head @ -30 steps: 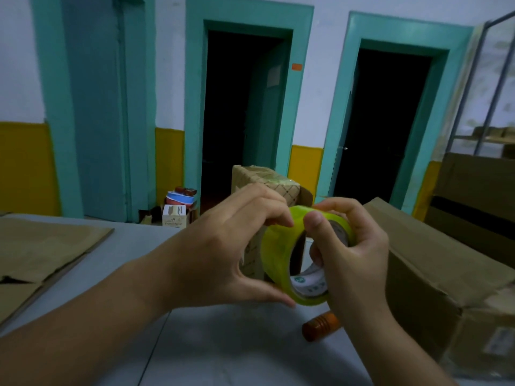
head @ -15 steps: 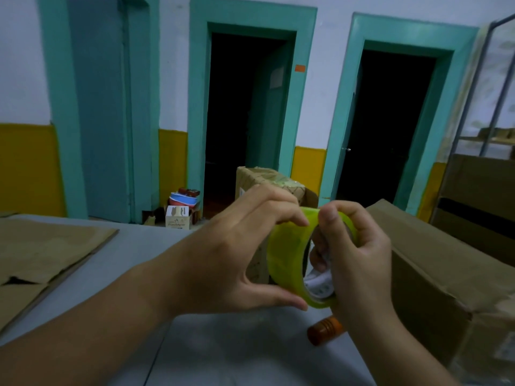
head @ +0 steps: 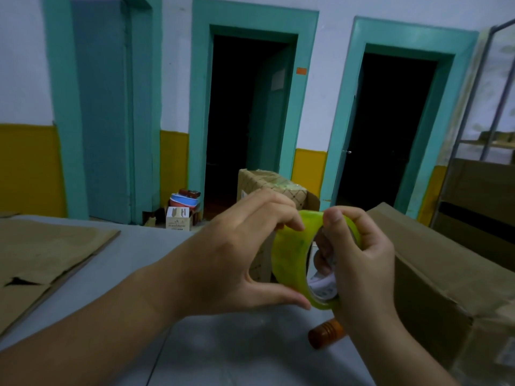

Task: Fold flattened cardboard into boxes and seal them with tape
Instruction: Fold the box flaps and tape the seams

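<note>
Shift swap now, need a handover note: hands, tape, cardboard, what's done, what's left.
Left hand pinches the yellow-green translucent tape roll, thumb below, fingers above.
Right hand grips the same roll, fingers through its core.
Flattened brown cardboard sheets lie on the grey table at left; a brown cardboard box stands at right.
Done: roll is in hand; no free strip visible.
Left: find the tape end, fold the sheets, seal. Whether the right box is sealed cannot be told.

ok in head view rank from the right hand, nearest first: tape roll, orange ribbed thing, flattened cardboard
1. tape roll, held in the right hand
2. orange ribbed thing, on the table just below
3. flattened cardboard, far left of the table
</note>
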{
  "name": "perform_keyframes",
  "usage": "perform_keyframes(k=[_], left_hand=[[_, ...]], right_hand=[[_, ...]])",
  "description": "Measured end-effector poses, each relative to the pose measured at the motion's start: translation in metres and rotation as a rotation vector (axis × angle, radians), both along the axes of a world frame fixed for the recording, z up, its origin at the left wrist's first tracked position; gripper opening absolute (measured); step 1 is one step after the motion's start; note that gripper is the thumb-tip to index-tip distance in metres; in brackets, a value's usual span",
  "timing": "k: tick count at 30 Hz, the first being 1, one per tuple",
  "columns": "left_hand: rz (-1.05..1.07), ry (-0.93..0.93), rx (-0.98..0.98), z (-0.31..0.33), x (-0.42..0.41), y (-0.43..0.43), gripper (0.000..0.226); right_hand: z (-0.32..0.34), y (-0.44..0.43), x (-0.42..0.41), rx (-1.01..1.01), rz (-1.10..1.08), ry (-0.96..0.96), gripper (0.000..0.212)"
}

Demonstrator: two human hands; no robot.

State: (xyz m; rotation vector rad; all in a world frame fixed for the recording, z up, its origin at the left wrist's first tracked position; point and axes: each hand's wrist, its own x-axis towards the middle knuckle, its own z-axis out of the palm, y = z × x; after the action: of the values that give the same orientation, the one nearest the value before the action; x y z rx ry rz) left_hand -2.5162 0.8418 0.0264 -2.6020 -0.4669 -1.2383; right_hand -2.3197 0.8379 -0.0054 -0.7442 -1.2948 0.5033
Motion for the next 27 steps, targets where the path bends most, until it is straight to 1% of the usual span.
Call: perform_keyframes(k=[2,5,8,13,18,21,24,27], left_hand=[[0.005,-0.011,-0.003,-0.0002,0.0005,-0.0007,0.077],[0.01,-0.024,-0.003,-0.0016,0.0014,-0.0016,0.073],[0.01,-0.03,0.0,-0.0023,0.0026,-0.0021,0.072],[-0.004,-0.005,-0.015,-0.0009,0.0017,-0.0016,0.074],[-0.026,0.019,-0.053,-0.0004,0.0003,-0.0013,0.08],[-0.032,0.037,-0.053,-0.0007,0.0005,-0.0001,0.082],[-0.032,0.034,-0.045,-0.0013,-0.0005,0.0006,0.081],[-0.031,0.027,-0.036,-0.0031,0.0001,0.0004,0.074]], right_hand=[[0.0009,-0.0013,-0.0005,-0.009,-0.018,0.011,0.054],[0.002,-0.0024,-0.0011,-0.018,-0.021,0.042,0.067],[0.0028,-0.0022,-0.0013,-0.029,-0.011,0.065,0.071],[0.0004,0.0015,-0.001,-0.051,0.05,0.052,0.068],[-0.0014,0.0035,-0.0019,-0.043,0.062,0.021,0.069],[-0.0023,0.0025,-0.002,-0.039,0.067,0.016,0.066],[-0.0025,0.0014,-0.0018,-0.038,0.084,0.016,0.056],[-0.0006,0.0005,-0.0008,-0.056,0.104,0.047,0.054]])
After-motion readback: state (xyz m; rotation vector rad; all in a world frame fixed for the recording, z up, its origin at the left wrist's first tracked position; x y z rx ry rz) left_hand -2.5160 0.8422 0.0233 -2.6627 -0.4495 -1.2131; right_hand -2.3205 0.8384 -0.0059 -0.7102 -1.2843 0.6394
